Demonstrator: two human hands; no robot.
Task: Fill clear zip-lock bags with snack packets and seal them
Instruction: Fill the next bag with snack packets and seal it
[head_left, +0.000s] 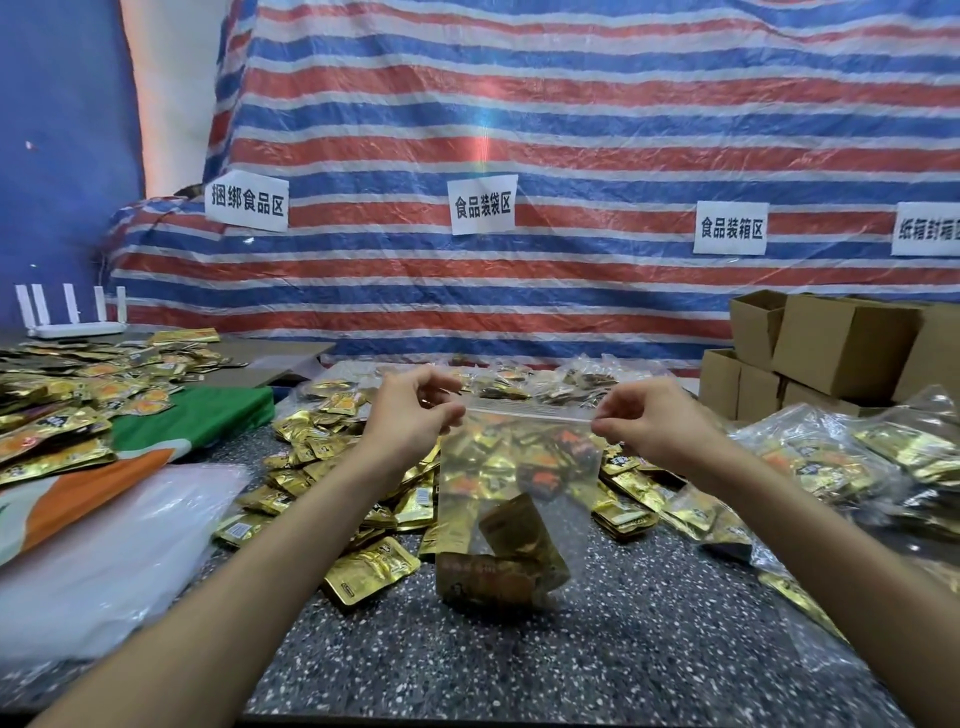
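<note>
Striped tarp (571, 130) hangs behind a speckled table (571, 665), with paper labels (483, 203) marking work zones along it. At the middle of the view the person holds a clear bag (519, 467) upright, and it is not clear whether its bottom touches the table. The left hand (410, 415) pinches the bag's top corner at nine o'clock. The right hand (644, 421) pinches the corner at three o'clock. With the fingers of both curled, the zip strip (530, 413) runs taut and level between them.

That grip probably serves sealing, since a stretched strip lines up its two tracks for pressing shut. A few gold packets (498, 561) lie at the bag's six o'clock, where their weight helps the film hang straight.

The loose pile (332, 457) spreads from nine to eleven o'clock of the bag, within easy reach for filling. Filled bags (831, 457) are heaped at three o'clock, near the boxes (841, 343) at two o'clock, seemingly staged for packing. Whether the strip is already closed cannot be told.
</note>
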